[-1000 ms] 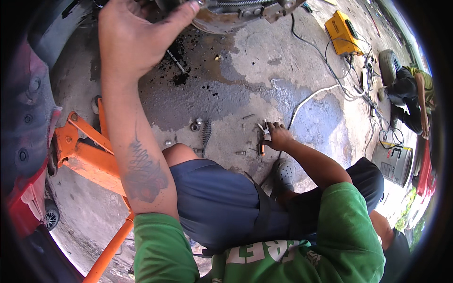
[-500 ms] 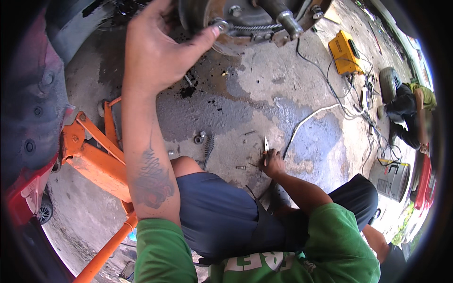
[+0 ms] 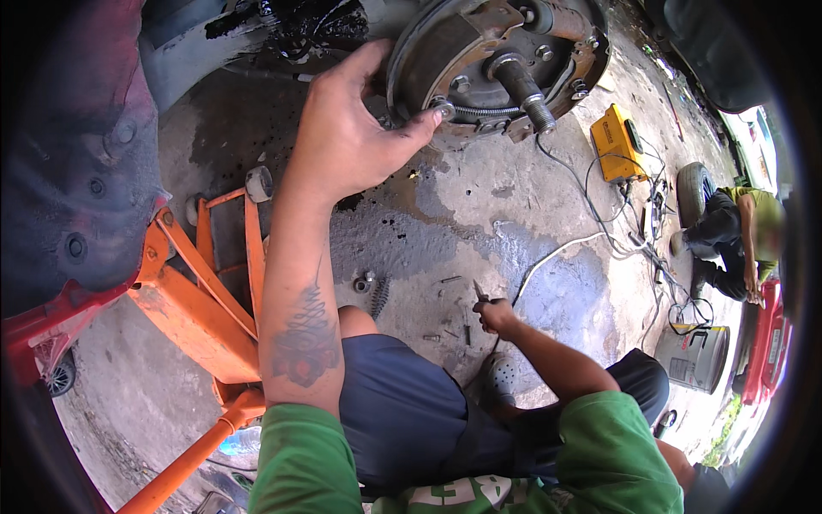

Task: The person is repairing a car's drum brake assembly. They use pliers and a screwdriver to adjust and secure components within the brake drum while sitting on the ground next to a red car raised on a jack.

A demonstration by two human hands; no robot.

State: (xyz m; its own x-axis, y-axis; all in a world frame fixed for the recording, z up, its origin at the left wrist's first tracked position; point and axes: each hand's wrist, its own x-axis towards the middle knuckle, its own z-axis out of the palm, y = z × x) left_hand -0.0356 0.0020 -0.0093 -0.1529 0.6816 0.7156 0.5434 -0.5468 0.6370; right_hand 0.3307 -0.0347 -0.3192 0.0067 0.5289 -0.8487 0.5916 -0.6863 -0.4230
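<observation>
My left hand grips the lower left edge of a drum brake assembly. Its thumb presses a round metal cap on the brake shoe, and its fingers are hidden behind the plate. A threaded spindle sticks out of the middle, with a coil spring stretched below it. Low over the concrete, my right hand is closed round a pair of pliers, only the pointed jaws showing. Near it lie a loose coil spring, a nut and several small pins.
An orange floor jack stands at the left under the red car body. On the right are a yellow machine with cables, a tyre, a grey bin and a crouching person. Wet patches stain the concrete.
My right hand has lifted the pliers off the ground. The view has shifted, showing more of the brake assembly, while my left hand keeps its grip there.
</observation>
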